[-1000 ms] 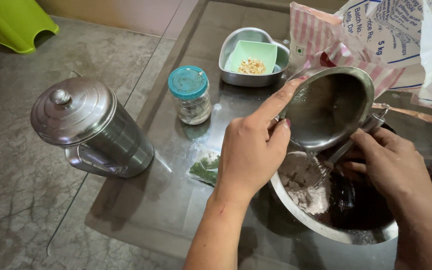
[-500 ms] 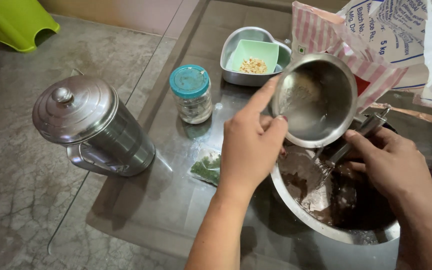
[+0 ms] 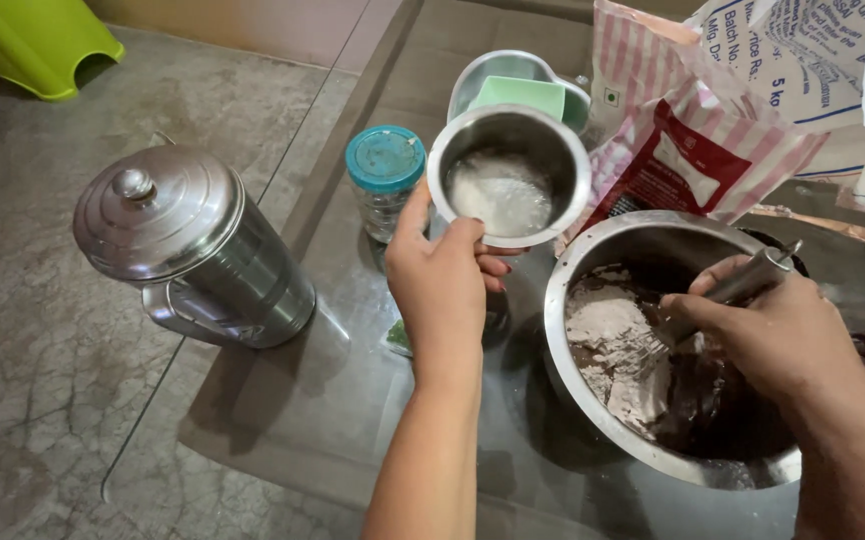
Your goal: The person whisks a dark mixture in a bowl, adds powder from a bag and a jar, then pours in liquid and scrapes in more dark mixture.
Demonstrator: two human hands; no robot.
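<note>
My left hand (image 3: 445, 280) grips a small steel cup (image 3: 509, 177) by its rim and holds it upright, left of the big steel mixing bowl (image 3: 565, 340). A little white liquid or powder lies in the cup's bottom. My right hand (image 3: 778, 330) is closed on the metal handle of a whisk (image 3: 731, 288) whose wires dip into the bowl. The bowl holds white flour on the left and a dark brown batter on the right.
A lidded steel jug (image 3: 188, 245) stands at the left on the glass tabletop (image 3: 283, 420). A small glass jar with a teal lid (image 3: 385, 175) and a heart-shaped steel dish (image 3: 483, 75) with a green cup sit behind. Flour bags (image 3: 713, 120) lean at the back right.
My left hand has drawn the steel cup back from over the bowl and turned it from tilted to upright. The right hand stays on the whisk in the bowl.
</note>
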